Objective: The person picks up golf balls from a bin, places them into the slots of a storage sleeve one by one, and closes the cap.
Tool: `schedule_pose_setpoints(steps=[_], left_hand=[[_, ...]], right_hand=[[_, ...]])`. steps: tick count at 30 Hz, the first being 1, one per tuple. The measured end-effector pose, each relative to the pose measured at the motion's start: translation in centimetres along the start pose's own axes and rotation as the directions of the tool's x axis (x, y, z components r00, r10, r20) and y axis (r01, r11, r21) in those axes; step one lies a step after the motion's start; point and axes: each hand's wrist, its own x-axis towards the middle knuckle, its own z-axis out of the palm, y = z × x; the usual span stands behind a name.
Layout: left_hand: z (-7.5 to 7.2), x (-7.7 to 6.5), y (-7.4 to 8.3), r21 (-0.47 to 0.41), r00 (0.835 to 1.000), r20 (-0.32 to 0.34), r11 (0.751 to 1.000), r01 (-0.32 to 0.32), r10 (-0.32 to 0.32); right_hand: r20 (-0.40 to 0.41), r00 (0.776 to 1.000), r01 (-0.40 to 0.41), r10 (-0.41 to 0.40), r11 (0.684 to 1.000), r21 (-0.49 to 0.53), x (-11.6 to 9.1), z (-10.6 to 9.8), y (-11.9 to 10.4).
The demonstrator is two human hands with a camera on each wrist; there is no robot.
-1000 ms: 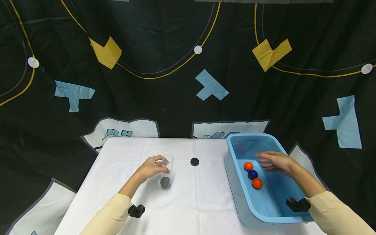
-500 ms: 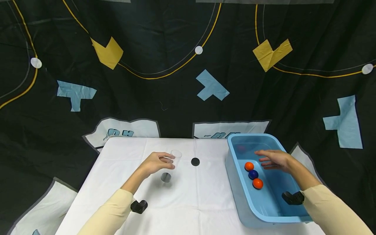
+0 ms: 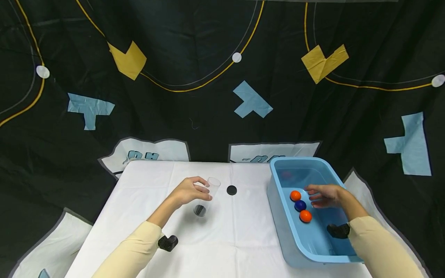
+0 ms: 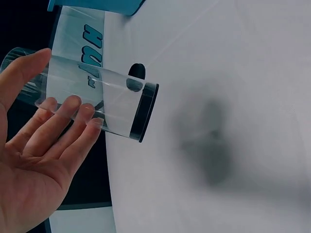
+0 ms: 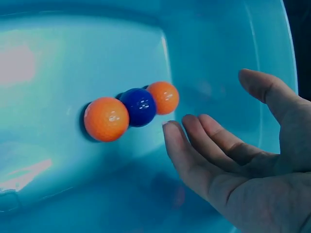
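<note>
My left hand (image 3: 189, 191) grips a clear cylindrical tube (image 3: 213, 187) above the white table. The tube leans, its rim to the right and its black base (image 4: 145, 112) lower left in the head view. Nothing shows inside it. Over the blue bin (image 3: 289, 235), my right hand (image 3: 328, 196) hovers with bent, spread fingers and holds nothing. Beside its fingertips, apart from them, a row of golf balls rests on the bin floor: an orange ball (image 5: 163, 97), a dark blue ball (image 5: 138, 107) and another orange ball (image 5: 106, 119).
A flat black disc (image 3: 231, 190) lies on the white tablecloth (image 3: 250, 227) between the tube and the bin. The bin's tall walls surround the balls at the table's right side. A black curtain (image 3: 194, 127) with taped shapes hangs behind the table.
My left hand has lifted the tube and carried it slightly right, tilting it from upright. My right hand has shifted a little lower, and its forearm has swung left. The balls stay put.
</note>
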Motion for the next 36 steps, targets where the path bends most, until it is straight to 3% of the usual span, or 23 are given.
schedule_pose_setpoints(steps=[17,28,36], left_hand=[[-0.4,-0.3,-0.4,0.051,1.000,-0.013,0.998,0.023,-0.022],[-0.5,-0.4,-0.6,0.067,0.999,-0.022,0.997,0.032,-0.030],[-0.4,-0.4,-0.6,0.065,0.999,-0.018,0.997,0.031,-0.030]], right_hand=[[-0.038,0.989,-0.145,0.145,0.989,0.014,1.6,1.2,2.2],[-0.035,0.980,-0.195,0.195,0.981,-0.005,2.5,1.7,3.7],[-0.069,0.961,-0.262,0.267,0.962,0.074,3.7,2.0,4.7]])
